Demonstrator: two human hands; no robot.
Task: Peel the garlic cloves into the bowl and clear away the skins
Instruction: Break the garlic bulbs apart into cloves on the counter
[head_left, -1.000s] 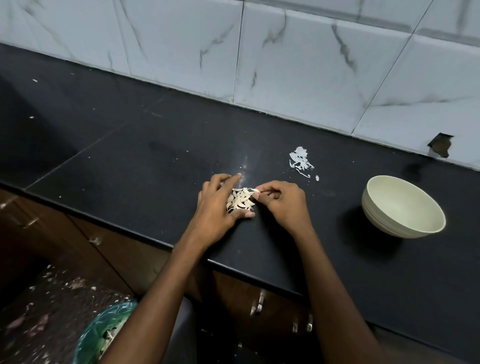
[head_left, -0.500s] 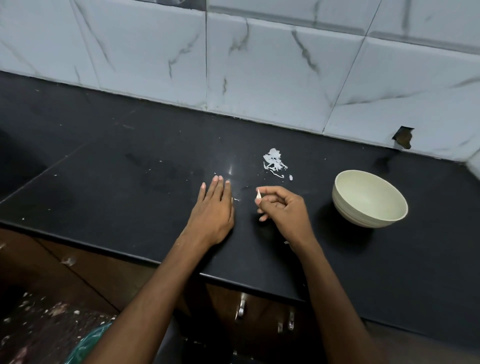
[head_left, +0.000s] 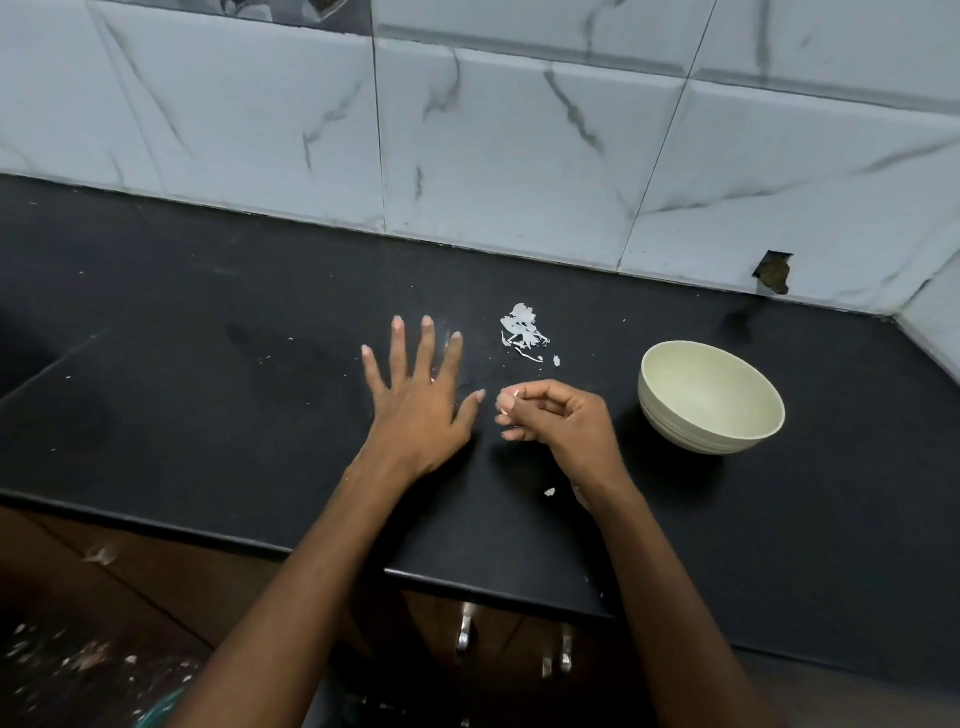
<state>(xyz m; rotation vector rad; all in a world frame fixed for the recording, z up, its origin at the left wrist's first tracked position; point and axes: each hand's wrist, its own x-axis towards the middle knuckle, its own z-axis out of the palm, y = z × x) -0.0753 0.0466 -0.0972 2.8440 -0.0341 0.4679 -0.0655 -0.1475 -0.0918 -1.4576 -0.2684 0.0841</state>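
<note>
Black stone countertop (head_left: 218, 415) is carrying everything we are looking at, and we are placing things by the pale green bowl (head_left: 711, 397) sitting on it. Nearest to us, below the counter edge and down-left of the bowl, brown cabinet fronts with metal handles (head_left: 466, 631) are showing, and pale scraps are lying on the floor (head_left: 62, 660) far to the lower left. On the counter, one small white skin fragment (head_left: 549, 491) is lying down-left of the bowl, just beside our right wrist. Our right hand (head_left: 558, 418) is resting just left of the bowl, apart from it, its fingers curling in and its fingertips pinching a small pale bit of skin (head_left: 511, 395); whether more is tucked inside we cannot tell. Further left of the bowl, our left hand (head_left: 418, 400) is lying palm down on the counter with straight, spread fingers, gripping nothing. Up-left of the bowl, beyond the right hand, a small heap of white garlic skins (head_left: 522, 330) is lying on the counter. Inside the bowl we are seeing no cloves from this angle. Behind the bowl, white marble-patterned wall tiles (head_left: 519, 145) are rising, with a chipped hole (head_left: 774, 270) just above the counter line.
</note>
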